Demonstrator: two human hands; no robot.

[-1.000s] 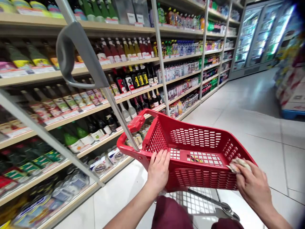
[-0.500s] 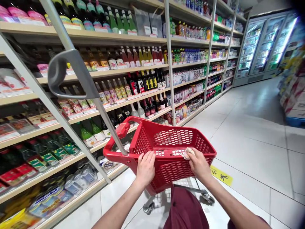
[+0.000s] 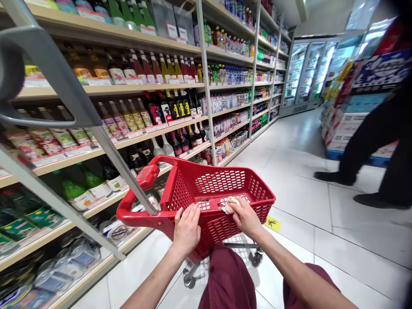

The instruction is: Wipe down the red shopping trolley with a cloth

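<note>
A red plastic shopping cart (image 3: 225, 174) stands in front of me, its perforated basket bare inside. Over its near rim, close to the handle end, my left hand (image 3: 187, 225) is hooked with the fingers curled inward. Farther right along the same rim, my right hand (image 3: 246, 216) pinches a crumpled whitish tissue (image 3: 231, 205) against the rim's inner side. The right thumb and part of the tissue are hidden. From the cart's left end rises a metal pole with a grey looped handle (image 3: 48, 124).
Shelves of bottles (image 3: 189, 66) line the left side. At right a person in dark trousers (image 3: 370, 137) walks past stacked cartons (image 3: 349, 118). A yellow floor sticker (image 3: 273, 223) lies beyond the cart, and glass-door fridges (image 3: 309, 71) stand at the back.
My view has turned right, so cart and shelves sit farther left. A person has come into view at right. My right hand with the tissue has shifted slightly left along the rim.
</note>
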